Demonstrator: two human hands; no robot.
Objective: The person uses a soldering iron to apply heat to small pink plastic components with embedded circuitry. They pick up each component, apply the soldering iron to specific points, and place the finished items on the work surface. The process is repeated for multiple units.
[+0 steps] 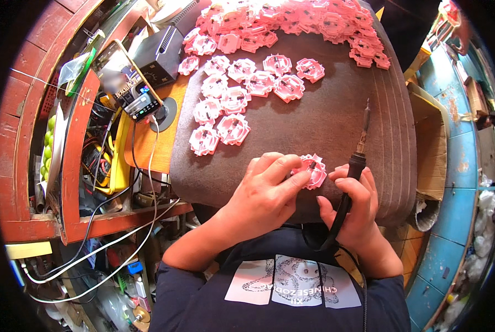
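Observation:
My left hand (264, 191) presses down on a pink and white plastic part (312, 172) at the near edge of a dark brown mat (325, 122). My right hand (353, 202) grips the black handle of a soldering iron (359, 149), whose tip points up and away from the part. The fingers of my right hand also touch the right side of that pink part. Several similar pink parts (233, 99) lie in rows farther up the mat, and a large heap of them (291, 22) covers its far end.
A soldering station (156, 55) and a phone on a stand (128, 80) sit at the left of the mat on an orange surface. Tangled cables (100, 160) fill a red wooden shelf at far left. A cardboard box (430, 138) stands at right by a blue cabinet.

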